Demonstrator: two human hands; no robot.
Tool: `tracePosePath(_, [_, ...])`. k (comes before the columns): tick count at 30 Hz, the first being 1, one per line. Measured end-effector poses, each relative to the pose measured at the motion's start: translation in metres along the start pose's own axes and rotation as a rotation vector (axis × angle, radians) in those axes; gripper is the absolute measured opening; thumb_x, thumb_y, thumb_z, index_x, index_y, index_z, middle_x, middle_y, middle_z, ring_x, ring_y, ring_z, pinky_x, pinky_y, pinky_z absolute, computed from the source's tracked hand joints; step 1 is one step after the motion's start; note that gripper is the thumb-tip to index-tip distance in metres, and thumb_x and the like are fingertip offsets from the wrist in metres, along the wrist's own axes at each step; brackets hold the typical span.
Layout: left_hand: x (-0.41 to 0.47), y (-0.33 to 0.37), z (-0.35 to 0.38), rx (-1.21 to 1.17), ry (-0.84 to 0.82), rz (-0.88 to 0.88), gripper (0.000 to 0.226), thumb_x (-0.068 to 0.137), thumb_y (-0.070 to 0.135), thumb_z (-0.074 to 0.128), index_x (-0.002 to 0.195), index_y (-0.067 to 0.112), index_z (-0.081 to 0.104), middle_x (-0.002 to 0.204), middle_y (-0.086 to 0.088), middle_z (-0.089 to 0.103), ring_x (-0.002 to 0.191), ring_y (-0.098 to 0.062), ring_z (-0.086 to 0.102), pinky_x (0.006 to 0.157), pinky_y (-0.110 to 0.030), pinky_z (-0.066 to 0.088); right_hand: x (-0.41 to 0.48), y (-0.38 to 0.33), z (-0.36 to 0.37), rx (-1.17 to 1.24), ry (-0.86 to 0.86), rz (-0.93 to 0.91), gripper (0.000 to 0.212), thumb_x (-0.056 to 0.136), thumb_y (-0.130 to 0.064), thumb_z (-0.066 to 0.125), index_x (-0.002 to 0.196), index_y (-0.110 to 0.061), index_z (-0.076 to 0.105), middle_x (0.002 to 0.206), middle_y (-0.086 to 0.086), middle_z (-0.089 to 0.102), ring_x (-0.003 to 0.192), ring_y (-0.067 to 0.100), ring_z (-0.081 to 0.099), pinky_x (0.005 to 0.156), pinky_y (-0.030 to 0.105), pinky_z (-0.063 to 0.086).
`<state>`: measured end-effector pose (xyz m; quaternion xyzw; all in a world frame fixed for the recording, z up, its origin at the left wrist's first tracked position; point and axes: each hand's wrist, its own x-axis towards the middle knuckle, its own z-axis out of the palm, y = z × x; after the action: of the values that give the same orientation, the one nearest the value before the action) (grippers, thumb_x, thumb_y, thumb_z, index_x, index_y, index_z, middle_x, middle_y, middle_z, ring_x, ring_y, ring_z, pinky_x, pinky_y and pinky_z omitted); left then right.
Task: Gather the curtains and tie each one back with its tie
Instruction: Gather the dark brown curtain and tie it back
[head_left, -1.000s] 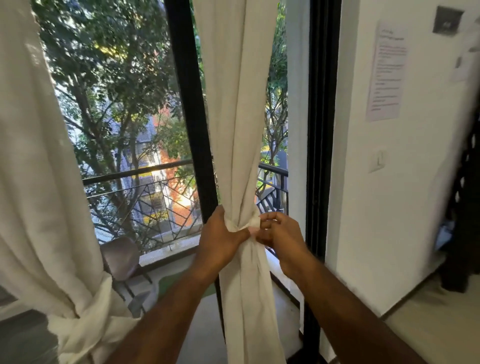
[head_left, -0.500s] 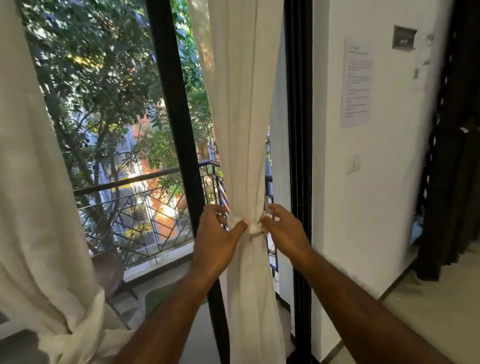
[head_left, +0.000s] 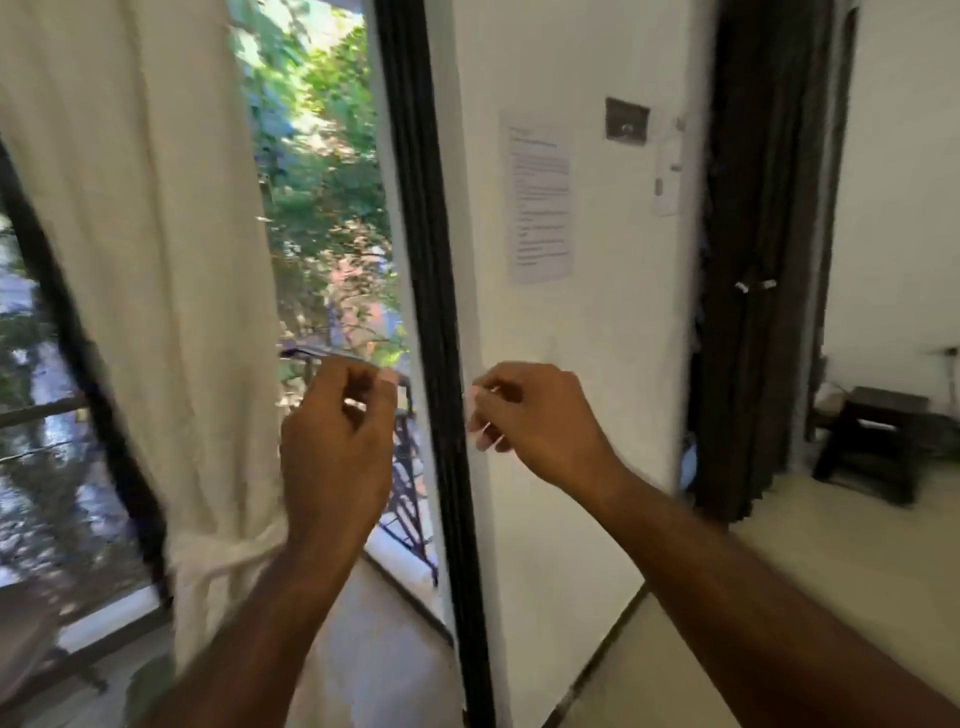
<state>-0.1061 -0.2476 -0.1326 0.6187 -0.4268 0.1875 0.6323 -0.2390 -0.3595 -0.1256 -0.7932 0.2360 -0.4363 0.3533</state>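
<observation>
Cream cloth hangs at my left: the curtain (head_left: 156, 260) is drawn into a bunch low down, where its tie (head_left: 223, 553) of the same pale fabric wraps it. That is why the folds spread wide above and narrow at the band, leaving glass bare between the cloth and the black window frame (head_left: 431, 312). Both my hands are raised in front of me, apart from the curtain. My left hand (head_left: 337, 431) sits before the balcony railing (head_left: 410, 467) outside the pane, and my right hand (head_left: 540, 421) sits before the white wall (head_left: 571, 364). Each grip is released, with fingers loosely curled and nothing between them as far as the blur lets me judge. The pale spots at my right fingertips look like nails, not cloth. I judge this curtain done, since the band holds the bunch with no hand on it. Past the wall and its taped sheet of paper (head_left: 540, 197), a dark drape (head_left: 748, 260) hangs by a doorway. Whether it has a tie of its own I cannot tell, though my free, raised hands would suit a reach that way.
</observation>
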Motion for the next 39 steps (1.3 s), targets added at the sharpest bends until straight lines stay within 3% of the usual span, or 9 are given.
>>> tracePosePath(6, [-0.003,0.041,0.135,-0.16,-0.153,0.07,0.017,0.095,0.041,0.053,0.088,0.025,0.058,0.073,0.004,0.066,0.064,-0.021,0.064,0.062,-0.041,0.054,0.03,0.045,-0.124,-0.092,0.183,0.038,0.017,0.095,-0.016,0.058,0.087,-0.014,0.073,0.069,0.006,0.075,0.055,0.02,0.072,0.052,0.024,0.052])
tracePosePath(10, [-0.002,0.047,0.231,-0.201,-0.229,0.086,0.023,0.096,0.047,0.049,0.094,0.026,0.058,0.08,0.008,0.066,0.068,-0.016,0.065,0.066,-0.038,0.058,0.058,0.093,-0.183,-0.186,0.279,0.078,0.016,0.096,-0.019,0.058,0.093,-0.013,0.073,0.069,0.005,0.075,0.054,0.018,0.071,0.053,0.025,0.053])
tracePosePath(15, [0.022,0.05,0.355,-0.296,-0.319,0.104,0.019,0.097,0.045,0.05,0.09,0.029,0.057,0.077,0.009,0.066,0.066,-0.018,0.065,0.067,-0.045,0.056,0.109,0.165,-0.244,-0.295,0.383,0.119,0.017,0.098,-0.02,0.059,0.093,-0.014,0.073,0.068,0.002,0.074,0.051,0.013,0.069,0.054,0.02,0.056])
tracePosePath(21, [0.064,0.062,0.511,-0.344,-0.406,0.17,0.02,0.097,0.045,0.05,0.09,0.026,0.056,0.076,0.01,0.066,0.065,-0.014,0.064,0.064,-0.04,0.056,0.187,0.252,-0.331,-0.423,0.55,0.178,0.02,0.095,-0.019,0.06,0.083,-0.012,0.073,0.063,0.003,0.073,0.051,0.012,0.069,0.054,0.023,0.059])
tracePosePath(27, [0.083,0.066,0.657,-0.301,-0.496,0.222,0.021,0.096,0.046,0.049,0.096,0.026,0.057,0.083,0.014,0.063,0.071,0.002,0.057,0.058,-0.012,0.04,0.249,0.339,-0.42,-0.483,0.619,0.215,0.018,0.098,-0.026,0.059,0.084,-0.022,0.071,0.067,-0.004,0.072,0.056,0.005,0.069,0.054,0.014,0.052])
tracePosePath(33, [0.097,0.074,0.816,-0.278,-0.528,0.221,0.015,0.096,0.045,0.05,0.095,0.031,0.055,0.08,0.026,0.056,0.072,0.003,0.057,0.057,-0.01,0.037,0.327,0.449,-0.523,-0.474,0.66,0.176,0.015,0.098,-0.023,0.06,0.09,-0.019,0.072,0.072,-0.005,0.072,0.06,0.005,0.069,0.056,0.015,0.051])
tracePosePath(39, [0.139,0.09,0.973,-0.212,-0.48,0.237,0.01,0.094,0.044,0.052,0.099,0.035,0.05,0.089,0.02,0.055,0.08,-0.006,0.059,0.059,-0.011,0.038,0.431,0.554,-0.626,-0.45,0.646,0.174,0.016,0.097,-0.025,0.06,0.089,-0.02,0.072,0.074,-0.006,0.071,0.068,0.006,0.068,0.067,0.023,0.058])
